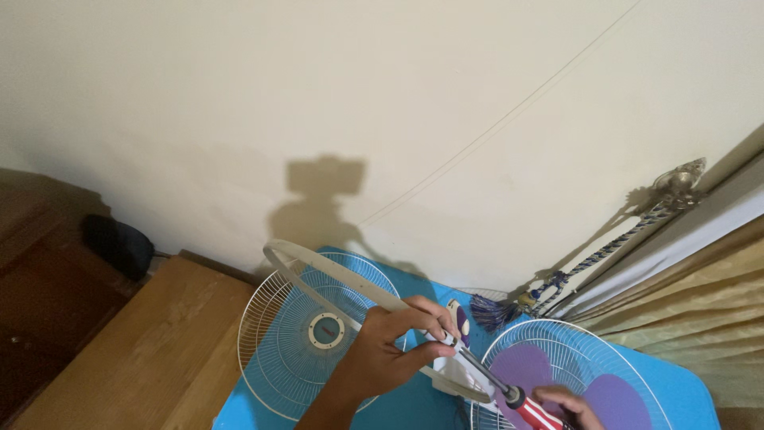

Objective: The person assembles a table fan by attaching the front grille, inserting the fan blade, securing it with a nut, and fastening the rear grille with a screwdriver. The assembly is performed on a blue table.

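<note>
the plastic ring (334,279) is pinched by the left hand (390,346); the screwdriver (509,390), gripped by the right hand (569,402), is angled up-left toward that pinch.

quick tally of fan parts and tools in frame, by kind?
Wire fan grilles: 2, one by the left hand at, one at
Plastic guard ring: 1
Screwdriver, in right hand: 1
Total: 4
</note>
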